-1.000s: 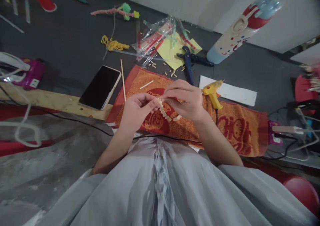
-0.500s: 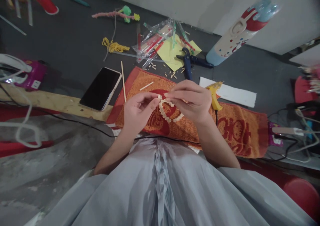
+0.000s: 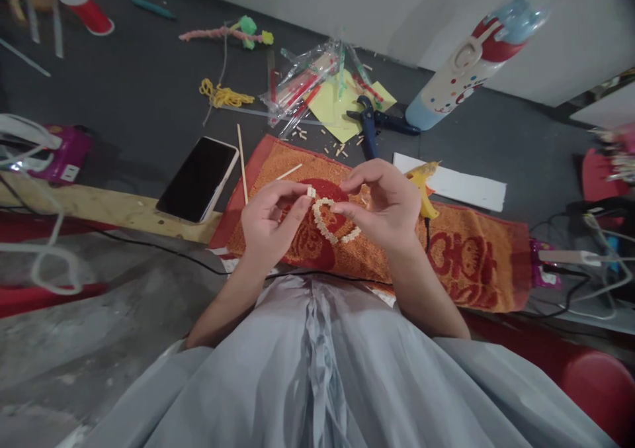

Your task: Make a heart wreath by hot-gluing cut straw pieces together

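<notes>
The left hand [image 3: 268,224] pinches a pale piece [image 3: 311,192].

Towel [image 3: 476,256]: rough looped cloth, matt. Surface [image 3: 149,90]: dark, smooth, matt; strip along near left edge [image 3: 119,211] looks like bare wood. Phone [image 3: 196,180]: smooth glossy screen. Wrappers [image 3: 302,81]: clear shiny plastic. Yellow sheets [image 3: 335,107]: matt paper. Glue gun [image 3: 421,186]: yellow plastic. Bottle [image 3: 456,77]: smooth, glossy, clear plastic-looking top. Stick [image 3: 242,163]: pale matt wood.
</notes>
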Available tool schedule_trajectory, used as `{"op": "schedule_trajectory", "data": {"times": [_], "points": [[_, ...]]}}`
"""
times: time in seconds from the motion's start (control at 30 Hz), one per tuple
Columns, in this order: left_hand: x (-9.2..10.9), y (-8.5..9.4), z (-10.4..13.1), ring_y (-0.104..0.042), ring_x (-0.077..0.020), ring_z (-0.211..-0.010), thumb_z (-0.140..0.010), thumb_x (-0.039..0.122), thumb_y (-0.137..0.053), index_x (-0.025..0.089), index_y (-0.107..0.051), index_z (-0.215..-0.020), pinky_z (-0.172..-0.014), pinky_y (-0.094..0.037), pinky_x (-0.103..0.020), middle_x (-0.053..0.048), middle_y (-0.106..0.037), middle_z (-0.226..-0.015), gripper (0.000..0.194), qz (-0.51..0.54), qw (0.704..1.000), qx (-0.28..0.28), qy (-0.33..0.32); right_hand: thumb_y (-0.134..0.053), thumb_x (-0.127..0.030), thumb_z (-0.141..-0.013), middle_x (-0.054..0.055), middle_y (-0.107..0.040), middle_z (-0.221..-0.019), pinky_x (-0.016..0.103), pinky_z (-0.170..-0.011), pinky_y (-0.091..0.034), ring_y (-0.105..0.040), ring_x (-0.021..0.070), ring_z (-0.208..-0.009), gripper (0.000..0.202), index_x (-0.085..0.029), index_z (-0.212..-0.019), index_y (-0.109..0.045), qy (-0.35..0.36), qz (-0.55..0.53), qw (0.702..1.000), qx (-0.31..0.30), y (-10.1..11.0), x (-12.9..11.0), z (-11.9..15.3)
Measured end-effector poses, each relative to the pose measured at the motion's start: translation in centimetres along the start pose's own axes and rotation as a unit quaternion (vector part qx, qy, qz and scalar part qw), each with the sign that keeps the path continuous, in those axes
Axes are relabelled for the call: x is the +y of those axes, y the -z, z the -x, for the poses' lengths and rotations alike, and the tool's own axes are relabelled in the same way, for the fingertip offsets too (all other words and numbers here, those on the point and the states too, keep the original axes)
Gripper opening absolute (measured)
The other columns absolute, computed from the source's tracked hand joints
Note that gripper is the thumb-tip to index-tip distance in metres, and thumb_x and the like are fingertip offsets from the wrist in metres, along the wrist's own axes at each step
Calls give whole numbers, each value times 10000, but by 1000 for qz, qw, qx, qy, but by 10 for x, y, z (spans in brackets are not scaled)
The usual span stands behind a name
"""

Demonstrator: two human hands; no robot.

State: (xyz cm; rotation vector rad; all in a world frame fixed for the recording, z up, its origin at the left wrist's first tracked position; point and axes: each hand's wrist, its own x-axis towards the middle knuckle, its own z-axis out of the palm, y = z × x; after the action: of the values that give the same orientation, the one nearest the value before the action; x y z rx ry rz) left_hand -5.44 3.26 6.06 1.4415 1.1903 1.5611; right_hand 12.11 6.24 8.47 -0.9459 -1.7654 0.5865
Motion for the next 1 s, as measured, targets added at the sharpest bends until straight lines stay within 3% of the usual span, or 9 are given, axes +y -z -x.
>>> {"op": "schedule_trajectory", "data": {"times": [0.1, 0.27, 0.4, 0.53, 0.73, 0.87, 1.0], "points": [[-4, 0, 0, -663, -107, -790, -857, 346, -662, 201, -705, -909, -721, -527, -217, -22, -714, -877, 160, -40, 999, -6, -11, -738, -553, -738, 3, -612, -741, 309, -667, -496, -577, 144, -703, 371, -211, -760, -598, -33, -1, 999, -17, 0, 2, 1], [-11, 0, -1, -662, -126, -836, -871, 326, -637, 204, -694, -932, -776, -541, -255, -25, -717, -903, 148, -119, 991, -15, -56, -693, -446, -824, -2, -610, -714, 284, -638, -460, -550, 126, -667, 285, -205, -726, -578, -37, -15, 998, -55, -5, -1, -3], [-18, 0, -5, -665, -135, -850, -879, 325, -619, 191, -691, -921, -802, -540, -266, -36, -721, -910, 158, -156, 986, -15, -52, -639, -403, -863, 8, -630, -712, 292, -665, -453, -562, 135, -681, 257, -204, -706, -593, -55, 73, 992, -83, -3, 13, -12], [-34, 5, -12, -665, -136, -845, -880, 365, -604, 183, -693, -923, -794, -539, -259, -40, -716, -908, 207, -157, 987, -8, -18, -618, -290, -840, 31, -672, -761, 304, -693, -453, -590, 163, -727, 141, -205, -730, -637, -87, 175, 976, -92, 8, 47, -27], [-52, 15, -22, -677, -144, -816, -822, 383, -663, 182, -701, -901, -780, -536, -267, -41, -723, -886, 220, -120, 990, 49, 64, -510, -191, -814, 102, -723, -884, 339, -745, -458, -629, 224, -831, 165, -181, -805, -675, -133, 285, 938, -145, 37, 96, -52], [-56, 21, -30, -666, -138, -741, -763, 410, -710, 178, -706, -862, -711, -526, -257, -34, -719, -815, 252, -65, 984, 98, 133, -455, -170, -831, 125, -722, -901, 349, -760, -439, -630, 246, -860, 206, -176, -862, -659, -125, 343, 915, -171, 57, 111, -59], [-59, 26, -41, -600, -84, -612, -696, 408, -770, 167, -704, -805, -598, -477, -205, -8, -686, -704, 272, 20, 972, 164, 166, -442, -219, -883, 141, -713, -890, 324, -676, -392, -625, 245, -793, 224, -157, -989, -630, -148, 400, 886, -182, 73, 116, -59]]}}
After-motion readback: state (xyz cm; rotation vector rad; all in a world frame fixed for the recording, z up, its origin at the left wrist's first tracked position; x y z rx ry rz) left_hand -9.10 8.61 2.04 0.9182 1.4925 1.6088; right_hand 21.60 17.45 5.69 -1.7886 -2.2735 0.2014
